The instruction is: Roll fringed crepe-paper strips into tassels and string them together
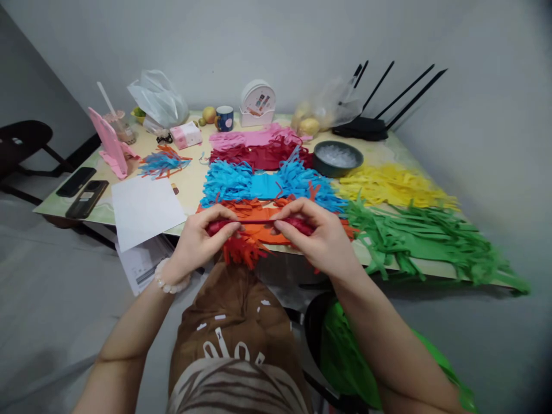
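Observation:
My left hand (211,233) and my right hand (310,233) pinch a dark red fringed paper strip (257,222) between thumbs and fingers. Its middle is drawn into a thin, straight line across the gap, while its ends are bunched under my palms. Just beneath lies orange fringed paper (254,214) at the table's front edge. Beyond it are blue fringed paper (265,185), a dark red stack (267,156) and a pink one (254,138). Whether the red-orange fringe (245,253) hanging below my left hand belongs to the held strip, I cannot tell.
Yellow (388,185) and green fringed paper (422,236) lie right. A dark bowl (337,158) holds clear pieces. Left are white paper (146,210), phones (87,199) and a pink stand (107,141). A mug (225,119) and a black router (360,127) stand behind.

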A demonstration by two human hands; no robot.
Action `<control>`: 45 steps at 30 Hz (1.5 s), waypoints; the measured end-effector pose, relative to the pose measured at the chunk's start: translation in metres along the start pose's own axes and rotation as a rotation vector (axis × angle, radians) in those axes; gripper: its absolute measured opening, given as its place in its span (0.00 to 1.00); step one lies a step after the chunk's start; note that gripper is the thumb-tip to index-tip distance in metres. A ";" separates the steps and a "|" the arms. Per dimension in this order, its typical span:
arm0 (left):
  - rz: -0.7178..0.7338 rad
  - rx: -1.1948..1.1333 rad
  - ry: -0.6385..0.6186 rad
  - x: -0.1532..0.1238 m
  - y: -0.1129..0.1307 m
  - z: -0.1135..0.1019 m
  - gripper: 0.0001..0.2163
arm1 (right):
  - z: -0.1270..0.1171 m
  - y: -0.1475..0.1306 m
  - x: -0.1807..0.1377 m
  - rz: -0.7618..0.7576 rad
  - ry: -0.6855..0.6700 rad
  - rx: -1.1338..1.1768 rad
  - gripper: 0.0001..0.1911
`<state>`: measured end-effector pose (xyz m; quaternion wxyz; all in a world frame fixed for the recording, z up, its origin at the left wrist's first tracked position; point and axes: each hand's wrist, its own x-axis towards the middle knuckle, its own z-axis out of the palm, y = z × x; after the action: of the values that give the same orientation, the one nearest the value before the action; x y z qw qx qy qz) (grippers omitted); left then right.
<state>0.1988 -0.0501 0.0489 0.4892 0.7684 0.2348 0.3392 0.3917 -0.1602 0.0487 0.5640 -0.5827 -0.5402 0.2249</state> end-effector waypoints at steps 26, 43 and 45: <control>0.076 0.027 -0.125 -0.002 0.011 -0.019 0.06 | -0.005 -0.001 -0.002 -0.329 -0.067 -0.041 0.14; 0.404 0.522 -0.161 0.012 0.004 -0.007 0.05 | -0.022 -0.008 0.002 -0.169 -0.307 -0.123 0.14; 0.487 0.542 -0.128 0.010 -0.003 -0.006 0.06 | -0.018 -0.005 0.007 -0.006 -0.386 0.025 0.12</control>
<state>0.2007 -0.0385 0.0512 0.1868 0.9230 0.0952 0.3225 0.4079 -0.1626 0.0605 0.4580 -0.5200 -0.6371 0.3375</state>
